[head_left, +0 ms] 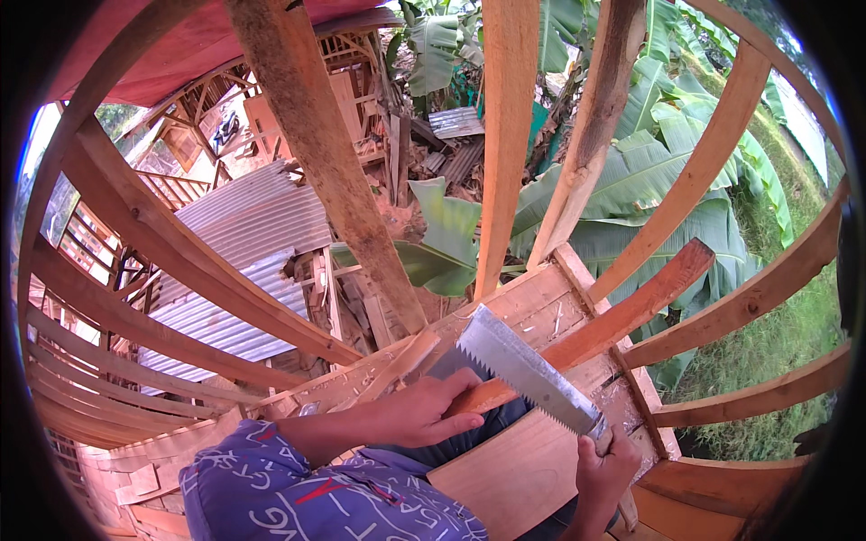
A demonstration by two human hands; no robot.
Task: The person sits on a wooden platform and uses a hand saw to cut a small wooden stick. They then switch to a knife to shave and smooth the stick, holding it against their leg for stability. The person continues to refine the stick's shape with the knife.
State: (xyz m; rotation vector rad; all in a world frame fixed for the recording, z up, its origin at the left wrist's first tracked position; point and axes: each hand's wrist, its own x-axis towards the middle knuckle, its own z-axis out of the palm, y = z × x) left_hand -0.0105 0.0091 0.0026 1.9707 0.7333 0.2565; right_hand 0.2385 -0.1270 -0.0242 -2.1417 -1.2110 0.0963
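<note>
My right hand is wrapped round the handle of a handsaw. The saw's wide grey blade lies across a reddish wooden beam, its toothed edge toward my left hand. That beam slants from near my body up to the right. Around its near end, my left hand is closed, with fingers over the top and thumb along the side. Whether the teeth have cut into the wood, I cannot tell. Close below the saw is a broad, smooth board.
Planks scattered with wood shavings form a surface under the beam. Upright timbers and curved-looking slats surround me. Beyond and below are corrugated metal sheets, banana leaves and grass. A red sheet hangs overhead at left.
</note>
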